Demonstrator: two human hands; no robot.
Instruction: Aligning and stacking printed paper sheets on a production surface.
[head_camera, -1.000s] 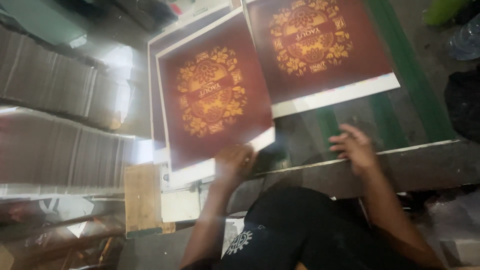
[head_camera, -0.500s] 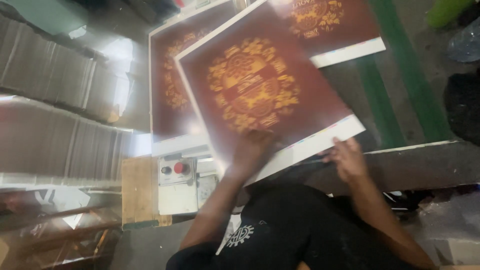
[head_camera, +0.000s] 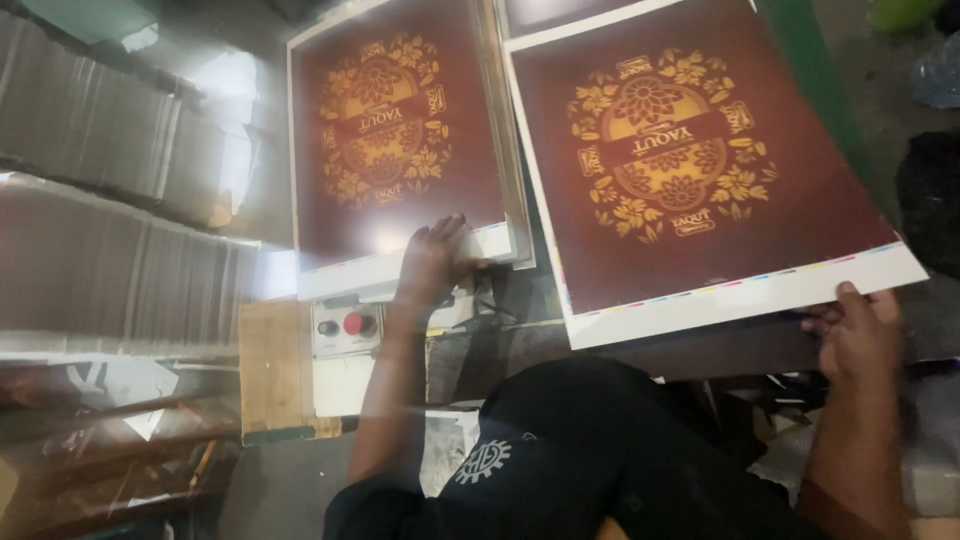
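While the right hand (head_camera: 858, 330) pinches the loose maroon printed sheet's (head_camera: 700, 170) near corner, the left hand (head_camera: 435, 262) seemingly presses flat on the left stack of maroon sheets (head_camera: 395, 150); aligning needs care.

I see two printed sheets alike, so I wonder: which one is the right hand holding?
The right-hand sheet; right hand grips its white lower corner. The left sheet lies flat.

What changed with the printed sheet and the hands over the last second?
The top sheet was lifted off the stack of printed sheets and carried to the right, its near edge now pinched in the right hand. The left hand let go and rests on the stack's near edge. The red button box stayed put.
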